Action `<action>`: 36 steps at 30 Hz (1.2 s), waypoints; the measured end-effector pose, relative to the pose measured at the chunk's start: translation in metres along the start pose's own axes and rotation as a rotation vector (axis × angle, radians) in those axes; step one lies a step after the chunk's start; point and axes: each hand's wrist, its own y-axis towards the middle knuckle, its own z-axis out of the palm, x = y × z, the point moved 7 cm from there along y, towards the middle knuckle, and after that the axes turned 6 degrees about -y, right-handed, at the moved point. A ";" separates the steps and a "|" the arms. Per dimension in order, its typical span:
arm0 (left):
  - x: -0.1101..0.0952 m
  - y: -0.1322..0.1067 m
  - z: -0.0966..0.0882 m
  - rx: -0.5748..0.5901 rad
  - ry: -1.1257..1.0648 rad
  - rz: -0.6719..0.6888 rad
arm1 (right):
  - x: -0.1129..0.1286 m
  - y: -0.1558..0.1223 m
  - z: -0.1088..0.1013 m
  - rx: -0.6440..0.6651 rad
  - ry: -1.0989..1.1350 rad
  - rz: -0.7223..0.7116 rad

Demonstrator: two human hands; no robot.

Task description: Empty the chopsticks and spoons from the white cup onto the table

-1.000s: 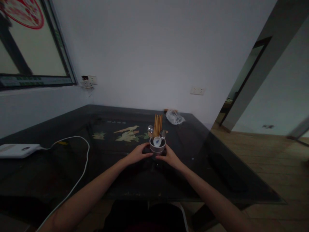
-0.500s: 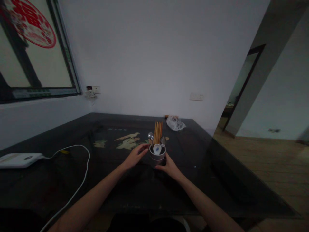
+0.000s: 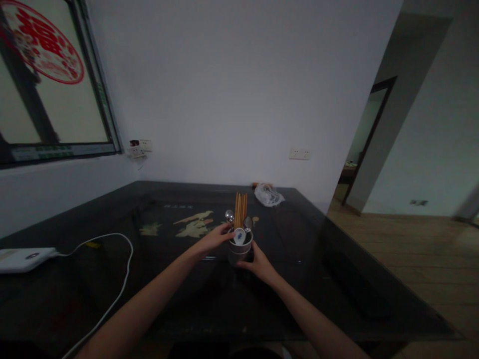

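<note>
A round grey utensil holder (image 3: 239, 251) stands on the dark table (image 3: 93, 289). It holds a bundle of wooden chopsticks (image 3: 240, 210), two metal spoons (image 3: 229, 216) and a white ceramic spoon (image 3: 239, 235). My right hand (image 3: 257, 263) is wrapped round the holder's lower right side. My left hand (image 3: 214, 240) reaches to the rim on the left, its fingertips at the handle of a metal spoon; whether it grips the handle is unclear.
A white device (image 3: 22, 259) with a white cable (image 3: 123, 259) lies on the table's left. A crumpled plastic bag (image 3: 268, 194) sits at the far edge by the wall. The table's right edge borders a wooden floor (image 3: 411, 249) and an open doorway.
My left hand left the holder's side and rose to its rim by the metal spoon. My right hand stayed on the holder. The view shifted slightly.
</note>
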 end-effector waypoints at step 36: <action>-0.003 0.015 0.004 -0.122 0.158 0.057 | 0.003 -0.002 0.001 0.007 0.044 -0.016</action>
